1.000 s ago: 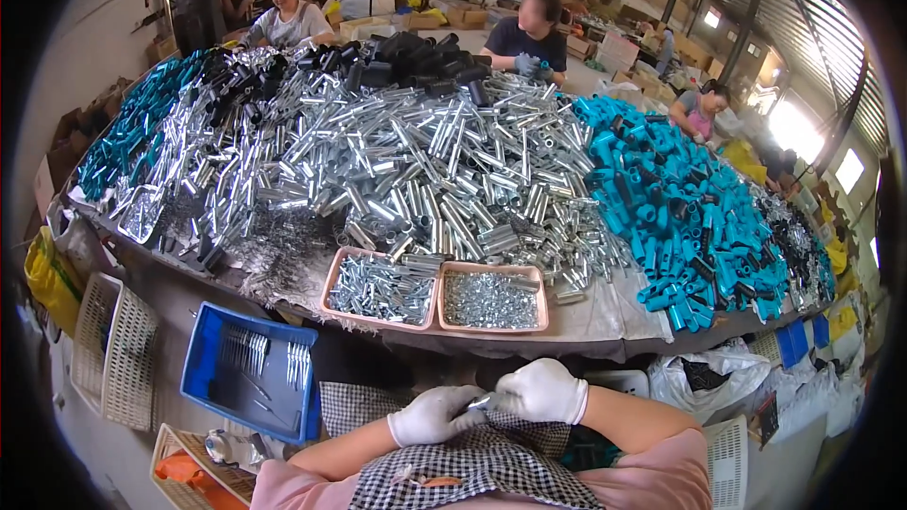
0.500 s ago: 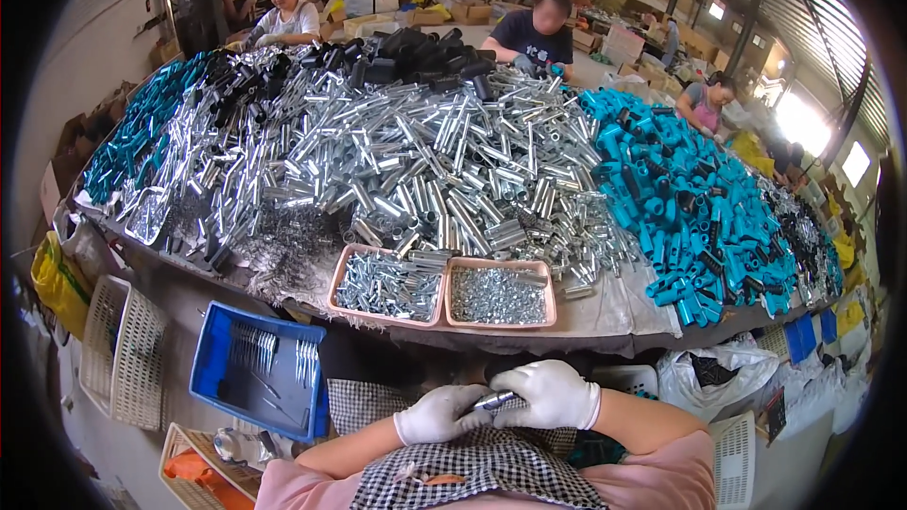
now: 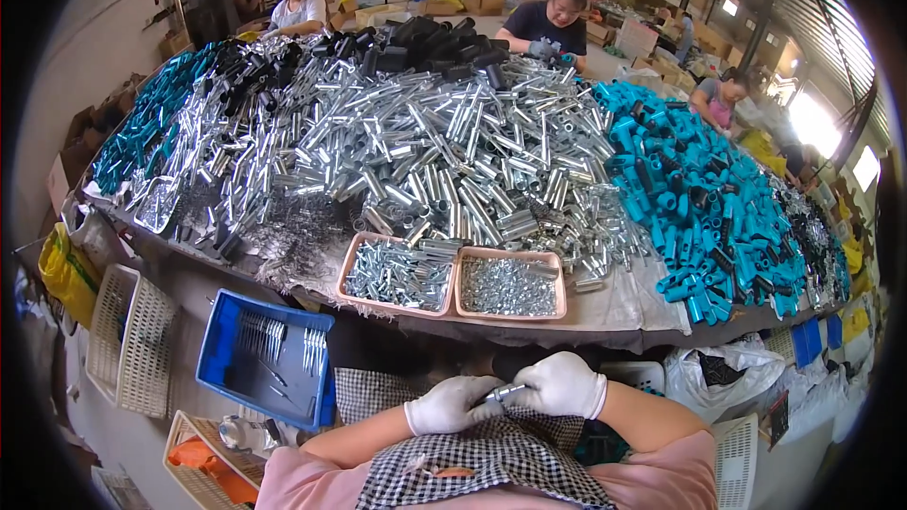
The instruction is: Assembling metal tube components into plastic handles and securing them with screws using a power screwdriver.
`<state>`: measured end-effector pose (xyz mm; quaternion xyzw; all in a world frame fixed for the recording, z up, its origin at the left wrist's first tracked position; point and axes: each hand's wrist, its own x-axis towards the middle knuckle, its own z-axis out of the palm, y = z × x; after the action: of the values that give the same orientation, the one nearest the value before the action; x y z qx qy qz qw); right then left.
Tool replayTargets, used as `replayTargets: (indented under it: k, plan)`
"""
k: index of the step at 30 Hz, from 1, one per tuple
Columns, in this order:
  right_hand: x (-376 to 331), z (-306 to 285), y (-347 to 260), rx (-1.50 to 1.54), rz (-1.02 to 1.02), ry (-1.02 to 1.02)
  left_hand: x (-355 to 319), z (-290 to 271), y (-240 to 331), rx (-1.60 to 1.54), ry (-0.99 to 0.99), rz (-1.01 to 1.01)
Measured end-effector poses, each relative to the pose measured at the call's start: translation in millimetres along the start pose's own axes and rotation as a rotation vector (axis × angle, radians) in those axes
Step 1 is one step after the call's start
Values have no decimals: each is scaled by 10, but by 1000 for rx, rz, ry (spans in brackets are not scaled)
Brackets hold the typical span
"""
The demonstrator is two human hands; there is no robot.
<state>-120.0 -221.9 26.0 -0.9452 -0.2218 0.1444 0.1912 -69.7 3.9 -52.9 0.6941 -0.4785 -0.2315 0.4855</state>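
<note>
Both white-gloved hands are closed on one short silver metal pin (image 3: 507,392), which lies between them, in front of the worktable's (image 3: 619,310) near edge. Left hand (image 3: 453,404) wraps its near-left end; right hand (image 3: 564,385) grips the other, hiding part of it.

At the worktable's near edge, side by side, are two pink trays: the left tray (image 3: 389,306) holds metal pins, the right tray (image 3: 510,316) small shiny fittings too fine to identify. Silver tubes (image 3: 444,151) are heaped over the worktable's middle, black sleeves (image 3: 425,42) toward its far edge, teal plastic housings (image 3: 694,198) on its right. Three co-workers are around its far and right sides.

Below the worktable's near edge, to the left, a blue crate (image 3: 236,368) holds slender metal pieces. Left of the worktable is a yellow sack (image 3: 68,269), its dark marks too small to read.
</note>
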Motion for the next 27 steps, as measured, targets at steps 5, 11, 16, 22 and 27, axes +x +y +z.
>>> replayTargets:
  k: [5, 11, 16, 22, 27]
  plan:
    - [-11, -50, -108, 11, -15, 96, -13, 6, 1, -8, -10, 12]
    - [24, 35, 65, 68, 76, -122, 39, 56, -16, -28, -43, 9]
    - [-27, -52, -119, 35, -157, 156, 2, 47, -25, -2, -4, 28]
    - [-40, 18, -39, -12, 65, -102, 23, 50, -24, -8, -47, -16]
    - [-45, 53, -148, -83, 100, -79, 13, -117, 47, -53, -26, -78]
